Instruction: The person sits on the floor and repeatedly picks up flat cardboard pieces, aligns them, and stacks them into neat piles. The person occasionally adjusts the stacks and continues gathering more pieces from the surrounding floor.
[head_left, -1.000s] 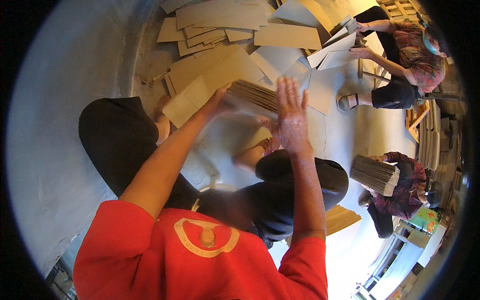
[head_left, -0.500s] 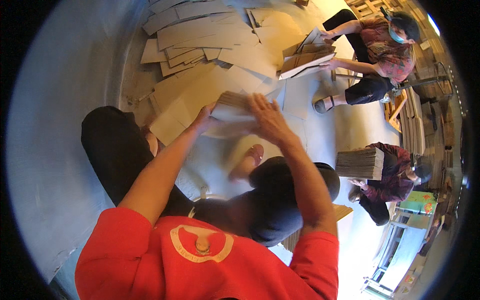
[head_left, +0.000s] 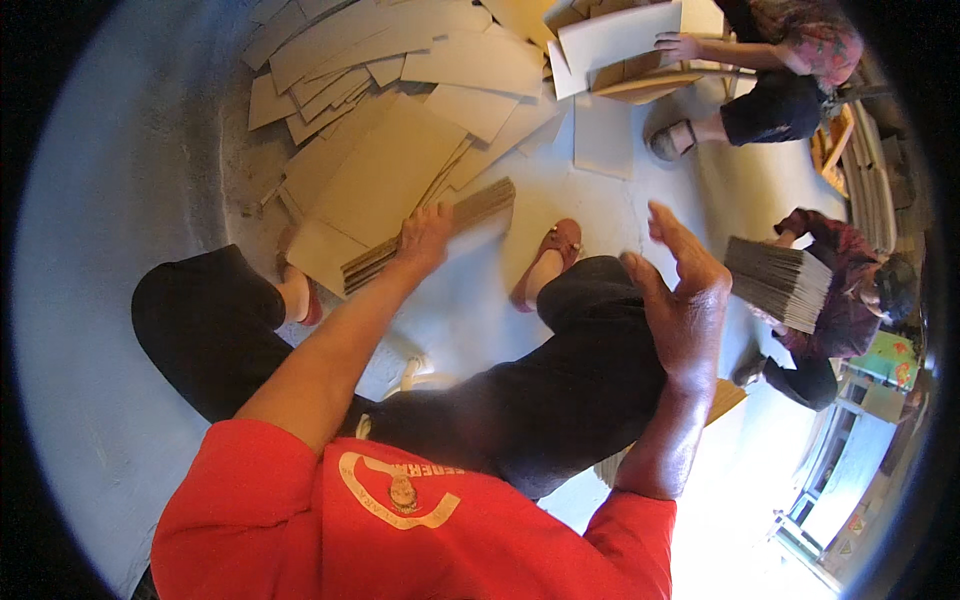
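Observation:
My left hand [head_left: 426, 242] grips a stack of cardboard sheets [head_left: 484, 207], its fingers closed over the upper long edge. The stack is tilted, its layered edge facing up and its right end higher than the left. Its left end overlaps the flat sheets on the floor in this view; whether it touches them I cannot tell. My right hand [head_left: 684, 275] is raised above my right knee, away from the stack, with thumb and fingers apart and nothing in it.
Loose cardboard sheets [head_left: 390, 165] cover the floor ahead. At the upper right a person handles larger cardboard pieces [head_left: 625, 40]. Another person on the right holds a thick cardboard stack [head_left: 775, 282]. More cardboard [head_left: 727, 398] lies beside my right thigh. A wall [head_left: 110, 260] rises on the left.
My right hand has let go of the stack and moved right. My left hand has turned the stack, tilting it down to the left. The view has shifted too.

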